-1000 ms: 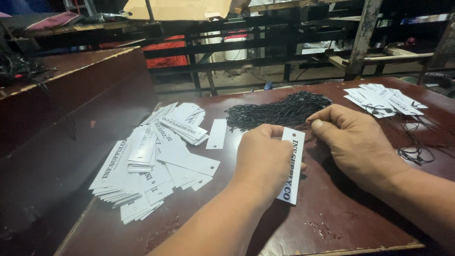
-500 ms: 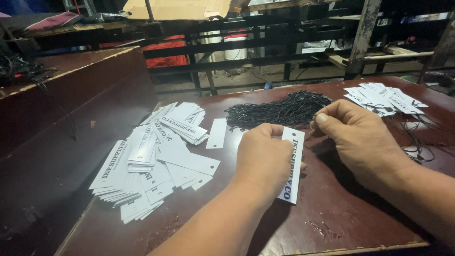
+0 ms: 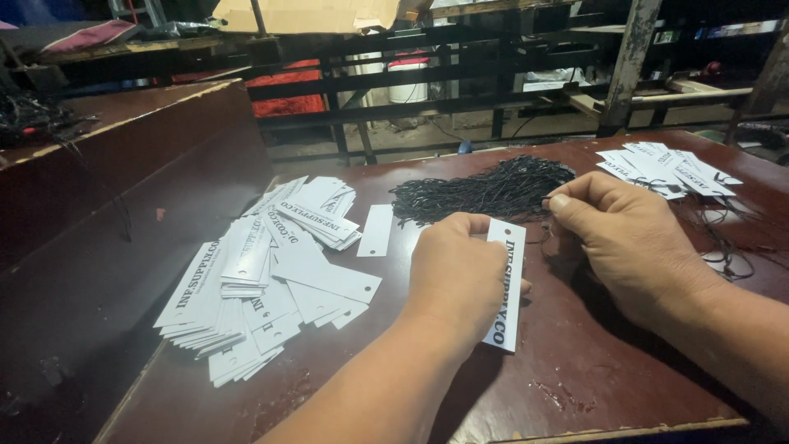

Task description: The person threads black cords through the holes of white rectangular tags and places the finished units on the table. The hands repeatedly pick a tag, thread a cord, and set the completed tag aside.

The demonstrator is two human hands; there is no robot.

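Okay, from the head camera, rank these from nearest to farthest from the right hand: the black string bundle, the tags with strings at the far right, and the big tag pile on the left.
From the right hand:
1. Black string bundle, just ahead, at its fingertips.
2. Tags with strings, far right corner of the table.
3. Big tag pile, across on the left, beyond the left hand.

Dim workshop, dark metal racks (image 3: pixel 460 74)

A long white card tag (image 3: pixel 505 288) with black lettering is lying near the middle of the frame, running from upper centre down toward lower centre, partly covered along its left edge. A bundle of thin black strings (image 3: pixel 485 191) is sitting just above it in the upper centre, spreading loosely across the dark red-brown tabletop (image 3: pixel 592 370).
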